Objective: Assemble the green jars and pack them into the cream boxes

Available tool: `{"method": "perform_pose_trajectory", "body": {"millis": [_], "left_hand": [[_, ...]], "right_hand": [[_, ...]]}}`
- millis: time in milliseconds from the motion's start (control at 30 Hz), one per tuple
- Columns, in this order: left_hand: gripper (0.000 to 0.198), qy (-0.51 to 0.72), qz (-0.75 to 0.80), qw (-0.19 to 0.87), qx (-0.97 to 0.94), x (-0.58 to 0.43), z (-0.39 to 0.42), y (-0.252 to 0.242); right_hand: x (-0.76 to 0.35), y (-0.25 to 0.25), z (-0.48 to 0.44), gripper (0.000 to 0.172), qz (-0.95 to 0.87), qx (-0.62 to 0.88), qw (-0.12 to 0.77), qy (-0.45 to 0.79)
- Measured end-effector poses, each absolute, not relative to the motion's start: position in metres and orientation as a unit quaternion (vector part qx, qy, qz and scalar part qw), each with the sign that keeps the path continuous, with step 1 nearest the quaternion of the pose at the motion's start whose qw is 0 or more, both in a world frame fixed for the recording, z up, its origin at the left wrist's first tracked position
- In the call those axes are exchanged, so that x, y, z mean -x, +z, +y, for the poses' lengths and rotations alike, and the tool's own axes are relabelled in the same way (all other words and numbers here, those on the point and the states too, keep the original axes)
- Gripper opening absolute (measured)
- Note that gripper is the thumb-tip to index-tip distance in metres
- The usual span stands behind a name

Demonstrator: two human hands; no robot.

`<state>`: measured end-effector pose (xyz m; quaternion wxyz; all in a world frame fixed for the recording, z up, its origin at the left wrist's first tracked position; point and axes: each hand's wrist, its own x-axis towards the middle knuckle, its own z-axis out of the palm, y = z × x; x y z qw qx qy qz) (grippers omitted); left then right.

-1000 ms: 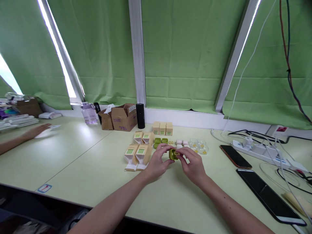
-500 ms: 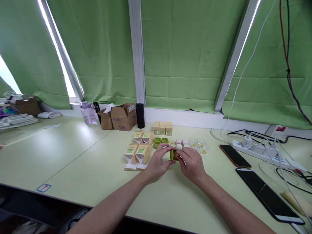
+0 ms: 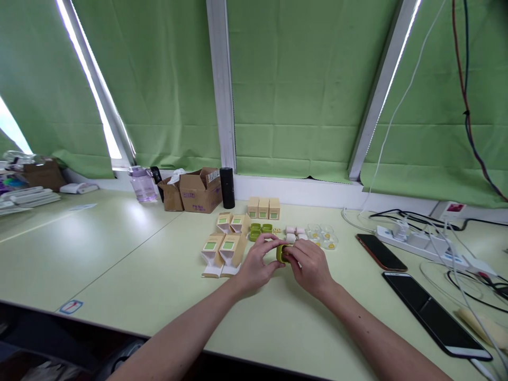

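Here, L hand [image 3: 256, 267] w/ green case [image 3: 280, 254], R hand [image 3: 313, 266] at opening

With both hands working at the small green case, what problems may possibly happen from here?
1. The left hand grips the small green case by its fingertips, so it might slip.
2. The fingers of the right hand cover part of the case's opening, so a misplacement inside could go unnoticed.
3. The small pale cylinders stand just beyond the right hand; a careless movement might knock them over.
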<state>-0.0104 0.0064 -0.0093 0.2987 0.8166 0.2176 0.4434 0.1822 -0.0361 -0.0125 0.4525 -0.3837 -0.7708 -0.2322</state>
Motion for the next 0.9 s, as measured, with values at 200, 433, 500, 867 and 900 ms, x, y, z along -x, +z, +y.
{"method": "perform_pose_trajectory", "body": {"millis": [200,433,500,867,900], "left_hand": [[0.049,0.439,0.219,0.291,-0.821,0.01,0.009,-0.009],[0.047,0.458,0.259,0.262,-0.809,0.014,0.013,-0.008],[0.049,0.459,0.271,0.247,-0.809,0.015,0.013,-0.008],[0.068,0.476,0.262,0.269,-0.796,0.012,0.01,-0.006],[0.064,0.476,0.263,0.265,-0.796,0.013,0.01,-0.005]], "right_hand": [[-0.188,-0.009,-0.037,0.013,-0.789,0.374,0.434,-0.224],[-0.197,-0.004,-0.043,0.037,-0.794,0.368,0.445,-0.193],[-0.196,-0.005,-0.043,0.049,-0.792,0.381,0.441,-0.185],[-0.188,-0.019,-0.036,0.058,-0.781,0.389,0.484,-0.069],[-0.187,-0.019,-0.036,0.057,-0.772,0.388,0.501,-0.054]]}}
